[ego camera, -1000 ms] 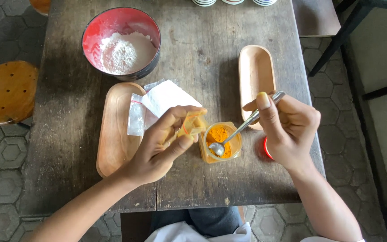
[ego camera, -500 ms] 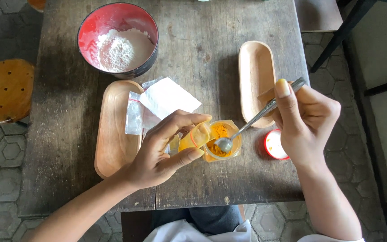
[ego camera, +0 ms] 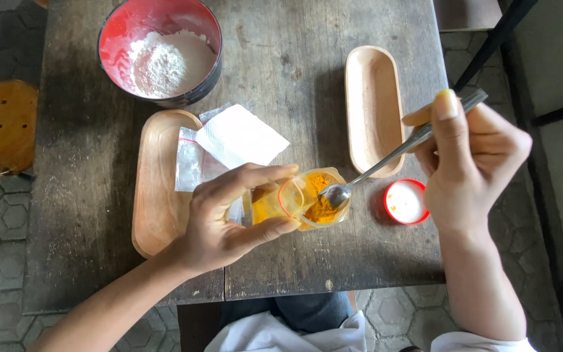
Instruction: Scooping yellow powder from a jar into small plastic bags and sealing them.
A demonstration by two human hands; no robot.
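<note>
Far out to the left of the grip, a round wooden stool (ego camera: pixel 0 127) stands on the tiled floor; up from it, on the table (ego camera: pixel 281 78), sits a red bowl (ego camera: pixel 161 49) of white powder. Just behind the left hand (ego camera: pixel 219 221) lies a long wooden tray (ego camera: pixel 158 189) carrying a clear plastic bag (ego camera: pixel 193 163) and a folded white paper (ego camera: pixel 239 137).

The left hand's grip is clenched around a small clear jar (ego camera: pixel 298 203), tipped on its side just above the table, mouth facing right, orange-yellow powder inside. It looks light and rigid — smooth-walled, likely slippery, so a wrap around the body, as here, seems safest; the powder would spill easily.

The right hand (ego camera: pixel 474 163) pinches the handle of a metal spoon (ego camera: pixel 395 153), its bowl dipped into the jar's mouth. Between the two grips a second, empty wooden tray (ego camera: pixel 373 98) lies further back — and a red-rimmed lid (ego camera: pixel 406 201) rests just below the right hand.
</note>
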